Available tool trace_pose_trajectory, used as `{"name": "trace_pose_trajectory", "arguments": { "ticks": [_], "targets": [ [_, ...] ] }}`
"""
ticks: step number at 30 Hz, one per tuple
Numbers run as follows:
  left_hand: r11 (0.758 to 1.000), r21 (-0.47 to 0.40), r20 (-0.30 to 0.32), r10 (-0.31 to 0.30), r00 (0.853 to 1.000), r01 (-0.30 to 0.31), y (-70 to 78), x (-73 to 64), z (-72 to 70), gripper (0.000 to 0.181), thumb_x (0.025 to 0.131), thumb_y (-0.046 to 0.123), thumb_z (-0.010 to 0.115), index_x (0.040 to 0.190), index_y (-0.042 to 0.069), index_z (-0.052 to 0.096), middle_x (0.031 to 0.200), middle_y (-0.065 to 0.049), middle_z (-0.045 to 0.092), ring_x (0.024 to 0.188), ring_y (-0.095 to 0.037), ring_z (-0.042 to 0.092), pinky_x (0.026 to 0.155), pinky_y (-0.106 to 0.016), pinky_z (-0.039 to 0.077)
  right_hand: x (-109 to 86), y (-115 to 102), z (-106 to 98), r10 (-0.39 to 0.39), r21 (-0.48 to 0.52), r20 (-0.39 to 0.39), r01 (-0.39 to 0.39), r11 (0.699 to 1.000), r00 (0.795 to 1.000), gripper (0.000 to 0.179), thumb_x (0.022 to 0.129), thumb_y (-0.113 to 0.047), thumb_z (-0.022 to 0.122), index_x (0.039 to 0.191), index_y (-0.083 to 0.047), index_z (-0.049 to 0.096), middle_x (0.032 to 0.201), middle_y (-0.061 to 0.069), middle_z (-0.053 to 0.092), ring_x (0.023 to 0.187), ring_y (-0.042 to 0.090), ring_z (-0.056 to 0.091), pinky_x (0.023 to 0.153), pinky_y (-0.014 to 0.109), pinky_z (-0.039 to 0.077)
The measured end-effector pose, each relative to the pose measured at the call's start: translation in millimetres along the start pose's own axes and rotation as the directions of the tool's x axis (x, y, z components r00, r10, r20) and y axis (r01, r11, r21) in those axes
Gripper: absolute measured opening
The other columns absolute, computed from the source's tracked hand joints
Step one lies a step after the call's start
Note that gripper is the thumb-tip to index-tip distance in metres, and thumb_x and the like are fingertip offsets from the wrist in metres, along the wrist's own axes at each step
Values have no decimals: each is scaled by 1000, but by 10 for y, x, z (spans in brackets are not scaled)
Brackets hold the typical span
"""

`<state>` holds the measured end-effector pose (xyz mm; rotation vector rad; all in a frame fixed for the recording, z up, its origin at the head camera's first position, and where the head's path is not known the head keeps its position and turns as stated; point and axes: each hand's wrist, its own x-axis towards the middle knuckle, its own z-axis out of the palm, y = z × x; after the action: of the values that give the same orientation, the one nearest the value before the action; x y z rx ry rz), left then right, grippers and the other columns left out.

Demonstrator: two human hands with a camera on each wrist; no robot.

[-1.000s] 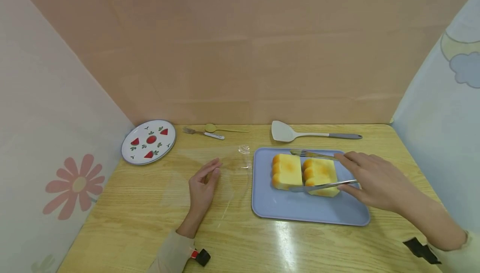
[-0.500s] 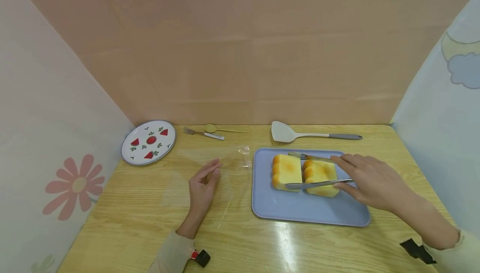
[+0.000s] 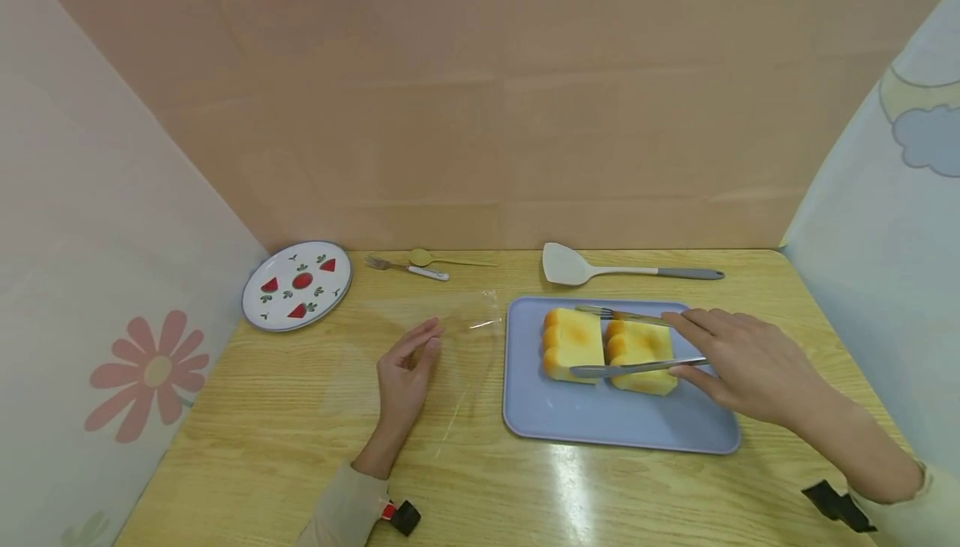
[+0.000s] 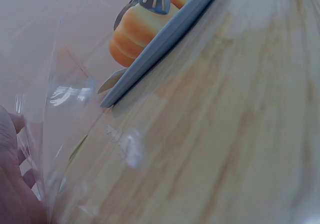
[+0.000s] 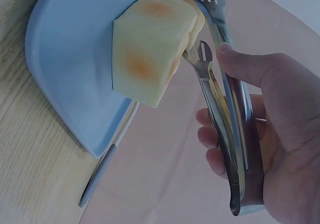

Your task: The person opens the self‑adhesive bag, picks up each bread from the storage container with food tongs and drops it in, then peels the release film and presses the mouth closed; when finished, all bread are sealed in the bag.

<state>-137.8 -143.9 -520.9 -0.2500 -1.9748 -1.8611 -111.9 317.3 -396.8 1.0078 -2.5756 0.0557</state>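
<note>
My right hand point(image 3: 757, 363) grips metal food tongs point(image 5: 235, 124), thumb on one arm and fingers round the other. The tongs' spread arms reach left over two thick yellow bread slices point(image 3: 573, 345) with browned, bumpy edges. Slotted tips of the tongs lie close over the left slice; the right slice point(image 5: 150, 49) sits under the arms. Both slices lie on a blue tray point(image 3: 622, 430). At the left, my left hand point(image 3: 405, 380) pinches a clear plastic bag point(image 4: 70, 96), thumb near the index finger. The bag spreads between hand and tray, its outline faint.
A white spatula with a grey handle point(image 3: 600, 268) lies behind the tray. Further left are a fork point(image 3: 408, 268) and a yellow spoon point(image 3: 450, 260). White plates with a watermelon pattern point(image 3: 296, 284) stand at the back left. Walls border the wooden table point(image 3: 480, 489) at both sides and behind.
My right hand has shifted slightly left with the tongs; their tips sit further over the left slice, the near one raised. The left hand stays put; the bag's right edge has shifted slightly.
</note>
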Motion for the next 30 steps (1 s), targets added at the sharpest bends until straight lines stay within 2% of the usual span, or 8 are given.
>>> {"name": "trace_pose_trajectory", "arguments": {
  "ticks": [8, 15, 20, 27, 30],
  "targets": [
    [1000, 12, 9, -19, 1000, 19, 23, -3, -4, 16, 104, -3, 74, 116, -11, 80, 138, -26, 73, 138, -37, 67, 113, -20, 51, 29, -21, -48, 20, 6, -21, -19, 1000, 1000, 90, 113, -74, 23, 143, -3, 69, 121, 15, 77, 92, 36, 77, 70, 54, 65],
    [1000, 4, 17, -2, 1000, 2, 17, 0, -5, 16, 104, -5, 73, 116, -14, 79, 139, -31, 71, 138, -30, 67, 113, -20, 52, 104, -74, -86, 47, 29, -31, -46, 999, 998, 88, 112, -76, 28, 145, -5, 68, 125, 14, 77, 94, 36, 77, 70, 55, 64],
    [1000, 3, 18, 11, 1000, -11, 0, -1, -4, 14, 103, -6, 73, 115, -11, 81, 138, -27, 73, 137, -34, 67, 112, -21, 53, 200, -152, -89, 71, 46, -58, -68, 997, 996, 85, 111, -76, 37, 146, -5, 69, 129, 16, 77, 95, 38, 78, 72, 56, 64],
    [1000, 4, 28, 13, 1000, -13, -7, -3, -3, 15, 103, -6, 74, 115, -8, 82, 138, -32, 71, 137, -26, 68, 111, -21, 53, 326, -287, -44, 124, 79, -74, -118, 990, 990, 80, 109, -74, 50, 146, -5, 70, 132, 17, 77, 96, 37, 77, 74, 57, 65],
    [1000, 11, 27, 13, 1000, -13, -17, 1, -3, 15, 103, -6, 74, 115, -8, 82, 138, -31, 72, 137, -29, 68, 111, -20, 54, 380, -350, 1, 122, 86, -92, -114, 990, 988, 81, 110, -74, 48, 145, -5, 70, 130, 15, 78, 94, 36, 77, 72, 55, 65]
  ]
}}
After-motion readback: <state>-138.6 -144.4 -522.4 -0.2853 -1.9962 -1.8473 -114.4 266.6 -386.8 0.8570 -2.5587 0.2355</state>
